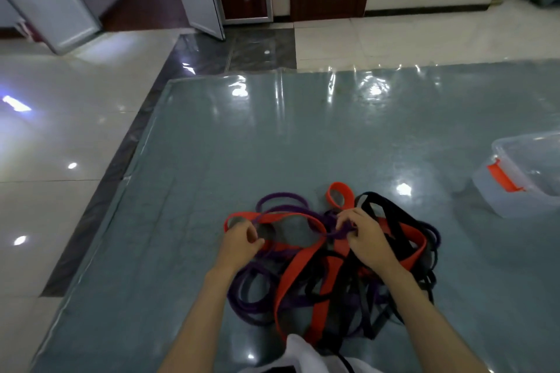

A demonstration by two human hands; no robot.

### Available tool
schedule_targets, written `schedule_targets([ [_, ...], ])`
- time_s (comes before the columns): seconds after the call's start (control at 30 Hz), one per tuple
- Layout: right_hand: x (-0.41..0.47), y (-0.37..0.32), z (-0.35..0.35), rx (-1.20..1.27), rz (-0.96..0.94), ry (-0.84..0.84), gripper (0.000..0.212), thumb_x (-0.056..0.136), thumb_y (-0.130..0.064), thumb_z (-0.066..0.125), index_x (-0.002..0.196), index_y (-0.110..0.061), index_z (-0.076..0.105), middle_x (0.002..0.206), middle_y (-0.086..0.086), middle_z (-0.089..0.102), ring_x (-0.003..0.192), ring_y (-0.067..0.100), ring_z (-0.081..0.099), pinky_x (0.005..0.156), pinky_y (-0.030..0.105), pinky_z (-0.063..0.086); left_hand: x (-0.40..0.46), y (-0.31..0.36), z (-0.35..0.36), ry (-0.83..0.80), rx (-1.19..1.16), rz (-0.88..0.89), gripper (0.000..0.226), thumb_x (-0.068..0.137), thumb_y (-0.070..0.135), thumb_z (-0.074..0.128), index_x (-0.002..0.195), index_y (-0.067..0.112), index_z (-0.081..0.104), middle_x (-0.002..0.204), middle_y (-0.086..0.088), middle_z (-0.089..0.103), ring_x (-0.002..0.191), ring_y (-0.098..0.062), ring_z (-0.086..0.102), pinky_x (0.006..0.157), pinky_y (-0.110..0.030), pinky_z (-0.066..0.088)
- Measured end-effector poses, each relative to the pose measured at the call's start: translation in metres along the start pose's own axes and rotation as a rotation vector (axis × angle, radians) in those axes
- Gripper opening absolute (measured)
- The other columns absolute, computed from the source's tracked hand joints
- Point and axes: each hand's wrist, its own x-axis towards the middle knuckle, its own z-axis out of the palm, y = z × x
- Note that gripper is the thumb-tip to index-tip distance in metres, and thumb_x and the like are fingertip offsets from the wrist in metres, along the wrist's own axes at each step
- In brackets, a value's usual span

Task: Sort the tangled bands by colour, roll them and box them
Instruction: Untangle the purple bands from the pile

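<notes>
Left hand [241, 241] pinching red band [291, 278] loop. Right hand [368, 239] gripping purple band [260, 306] at knot. Tangle lies on mat [212, 160] near front edge. I judge bands soft, stretchy, snag-prone; take free loops. Open mat left and beyond. Box [521, 178] at right edge.

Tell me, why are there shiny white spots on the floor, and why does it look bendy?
Head view: lamps glare off the plastic sheet and glossy tiles; the wide lens bends straight edges near the borders; the hands and bands look a little soft.
</notes>
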Motion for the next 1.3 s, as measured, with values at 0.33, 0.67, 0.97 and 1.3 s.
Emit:
schedule_targets([
  [0.33, -0.007, 0.002, 0.015, -0.493, 0.072, -0.153, 0.021, 0.093, -0.043, 0.07, 0.099, -0.027, 0.057, 0.108, -0.009, 0.056, 0.107, 0.02, 0.055, 0.085, 0.038, 0.046, -0.004, 0.022, 0.05, -0.177, 0.173, -0.046, 0.033, 0.099, 0.028, 0.069, 0.126, 0.009, 0.067, 0.122, -0.014, 0.073, 0.118, -0.034, 0.067, 0.098, -0.041, 0.054],
  [0.67, 0.017, -0.006, 0.038, -0.457, 0.116, -0.102, 0.02, 0.089, -0.038, 0.079, 0.106, -0.03, 0.071, 0.103, -0.007, 0.059, 0.101, 0.019, 0.064, 0.076, 0.033, 0.047, 0.017, 0.043, 0.052, -0.291, -0.305, -0.283, 0.024, 0.087, -0.005, 0.072, 0.107, 0.007, 0.075, 0.099, -0.009, 0.073, 0.096, -0.022, 0.07, 0.084, -0.022, 0.053],
  [0.97, 0.031, -0.008, 0.02, 0.716, 0.511, 0.13, 0.01, 0.097, -0.016, 0.075, 0.093, -0.023, 0.08, 0.09, 0.001, 0.076, 0.07, 0.01, 0.066, 0.058, 0.024, 0.052, 0.01, 0.057, 0.055, -0.55, -0.502, -0.275, 0.039, 0.094, 0.048, 0.075, 0.084, 0.012, 0.061, 0.073, -0.016, 0.076, 0.057, -0.019, 0.069, 0.059, -0.025, 0.055],
  [1.3, 0.014, -0.008, 0.008, 1.237, 0.75, 0.096, 0.041, 0.092, 0.01, 0.067, 0.127, -0.01, 0.064, 0.114, 0.021, 0.077, 0.105, 0.031, 0.078, 0.086, 0.044, 0.063, 0.02, 0.068, 0.044, -0.302, -0.452, -0.251, 0.017, 0.097, 0.008, 0.066, 0.083, 0.014, 0.057, 0.082, -0.011, 0.06, 0.079, -0.021, 0.056, 0.074, -0.033, 0.045],
])
